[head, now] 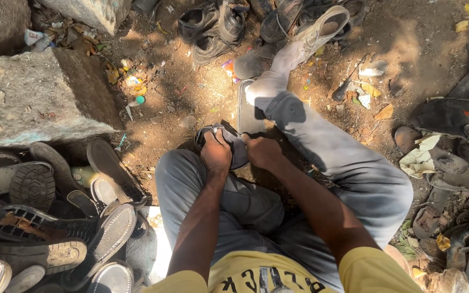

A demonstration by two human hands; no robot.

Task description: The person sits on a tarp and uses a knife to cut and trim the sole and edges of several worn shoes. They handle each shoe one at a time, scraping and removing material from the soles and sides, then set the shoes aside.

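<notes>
Both hands, left hand (216, 153) and right hand (263, 152), are clamped on a dark sandal (233, 142) held above the knees. It appears light, flexible; best gripped at the sole's edges.

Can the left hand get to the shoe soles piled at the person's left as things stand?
Probably yes: the pile of soles lies open beside the left knee, nothing between. But the left hand is on the dark sandal.
</notes>
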